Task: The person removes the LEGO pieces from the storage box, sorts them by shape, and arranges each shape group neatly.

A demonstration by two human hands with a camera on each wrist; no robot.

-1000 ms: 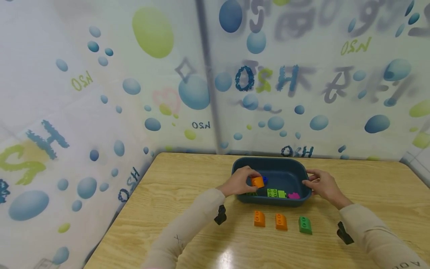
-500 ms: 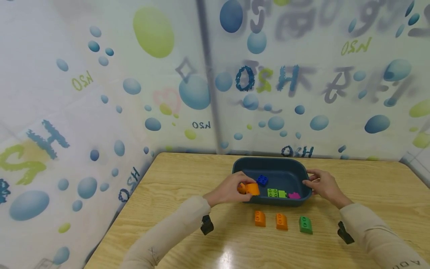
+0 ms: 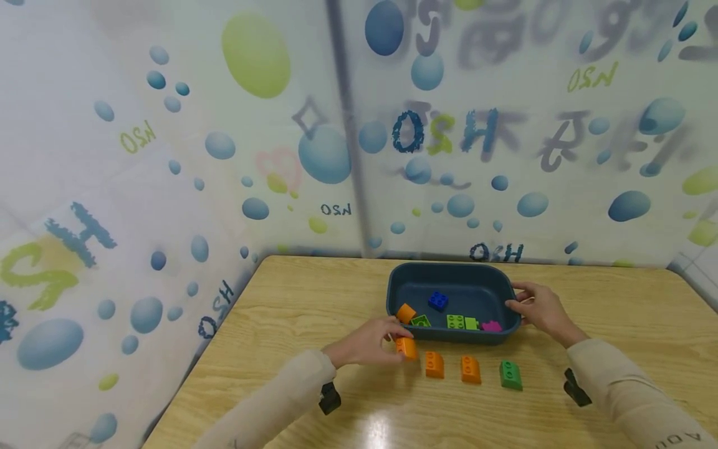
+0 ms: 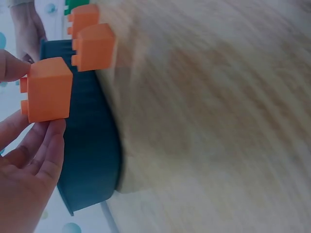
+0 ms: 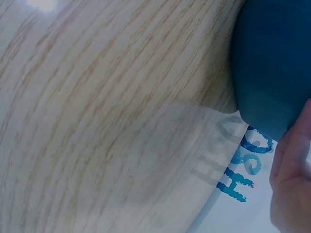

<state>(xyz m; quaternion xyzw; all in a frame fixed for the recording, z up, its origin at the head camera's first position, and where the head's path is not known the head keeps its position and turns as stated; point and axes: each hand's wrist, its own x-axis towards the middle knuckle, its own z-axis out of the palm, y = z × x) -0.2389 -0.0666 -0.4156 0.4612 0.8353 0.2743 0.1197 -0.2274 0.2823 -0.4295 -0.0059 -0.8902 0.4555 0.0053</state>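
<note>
My left hand point(image 3: 367, 342) pinches an orange toy brick point(image 4: 50, 91) between thumb and fingertips, just outside the front left corner of the dark blue bin point(image 3: 454, 337). Its studs face the palm. At the bin's right end my right hand point(image 3: 541, 312) grips the rim, thumb on top; the right wrist view shows its fingers point(image 5: 291, 155) along the outer wall. In front of the bin, two orange bricks and a green brick point(image 3: 510, 375) stand in a row. The nearer orange brick point(image 3: 434, 365) is close to the held one; the other orange brick point(image 3: 470, 370) is farther right.
Inside the bin lie an orange brick point(image 3: 406, 313), a blue brick point(image 3: 438, 300), several light green bricks and a magenta piece point(image 3: 491, 326). The wooden table point(image 3: 303, 293) meets a printed curtain point(image 3: 314, 237) at the back.
My left hand has lifted the orange brick out of the bin and carried it over the rim, towards the front left. The right hand keeps its place on the bin.
</note>
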